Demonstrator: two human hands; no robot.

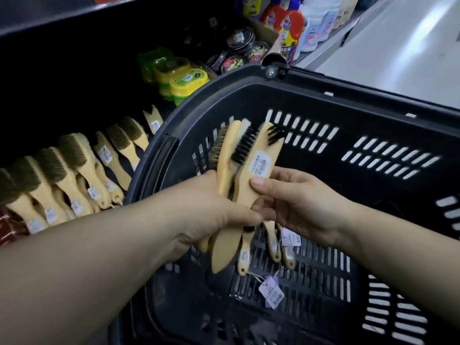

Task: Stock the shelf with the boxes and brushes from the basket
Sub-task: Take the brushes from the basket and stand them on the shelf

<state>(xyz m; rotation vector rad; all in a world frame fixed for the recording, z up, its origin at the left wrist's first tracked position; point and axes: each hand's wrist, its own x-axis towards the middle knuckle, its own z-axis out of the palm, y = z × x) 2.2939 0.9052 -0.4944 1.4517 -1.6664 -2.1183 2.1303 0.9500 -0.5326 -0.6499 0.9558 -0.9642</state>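
The left hand (pixel 211 215) is clenched around a bundle of wooden brushes (pixel 249 155), at least 3, held over the black basket (pixel 348 80). The right hand (pixel 293 207) grasps the front brush of the bundle, with the thumb on its labelled back and the fingers under it.

I think the step is to gather and square the brushes before they go to the shelf. It would go better if the handles all point the same way and the bristle heads lie together, so the bundle does not fan out. The right hand should support it from below while the left takes a firmer hold.

Under the hands, on the slotted floor of the basket, lie some loose brush handles (pixel 273 245) and purple price tags (pixel 271 292). I cannot tell if every handle there is free or part of the bundle. No boxes show in the basket.

Farther left, the shelf holds a leaning row of brass-bristle brushes (pixel 69 175). Behind it are green-yellow sponge packs (pixel 184 80), shoe polish tins (pixel 239 53), then bottles (pixel 291 28).
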